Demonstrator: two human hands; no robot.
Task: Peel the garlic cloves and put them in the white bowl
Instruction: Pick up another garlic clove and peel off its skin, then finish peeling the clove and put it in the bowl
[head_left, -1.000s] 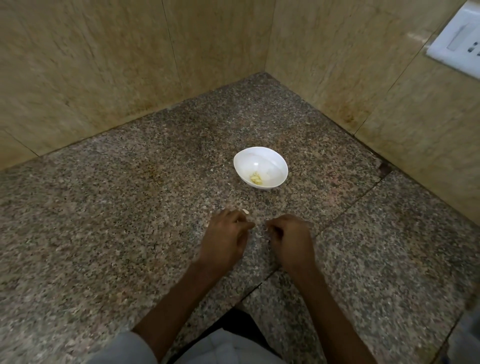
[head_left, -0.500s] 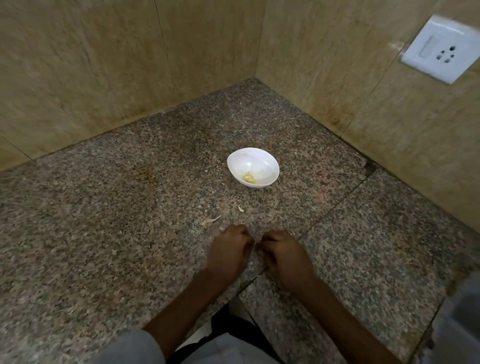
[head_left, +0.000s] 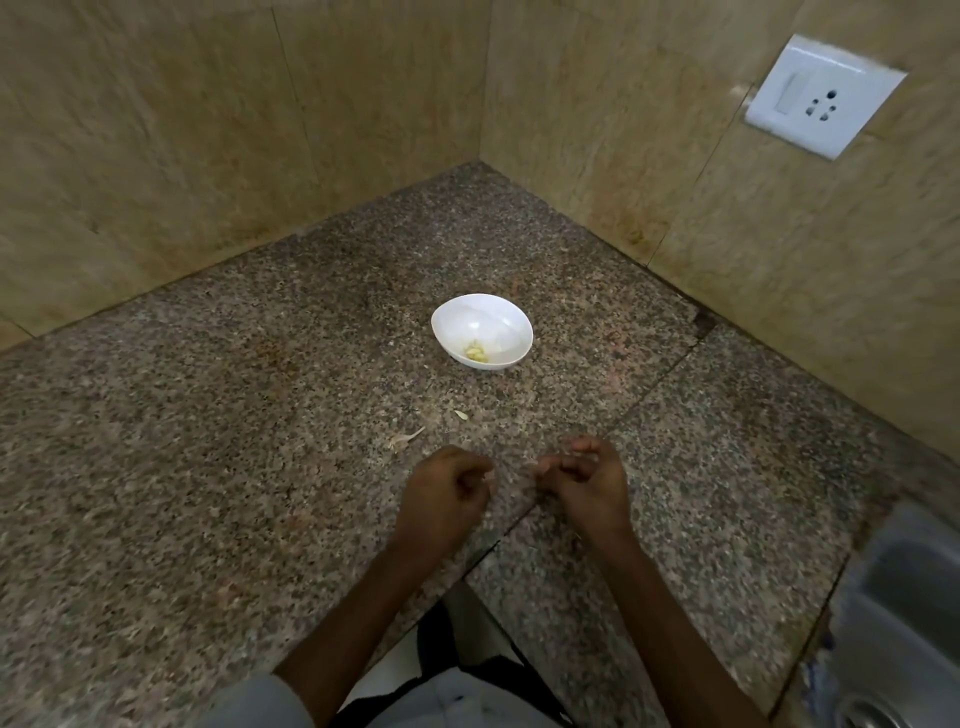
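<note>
While two peel scraps (head_left: 408, 439) lie loose, one white bowl (head_left: 460, 319) holds garlic (head_left: 476, 353).

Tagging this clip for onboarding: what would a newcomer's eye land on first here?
The white bowl stands alone on the speckled granite counter, a little peeled garlic in its bottom. Nearer the camera, the left hand and right hand sit close together, fingers curled; whether they pinch anything is too small to tell. Pale garlic skin scraps lie on the counter between hands and bowl.
</note>
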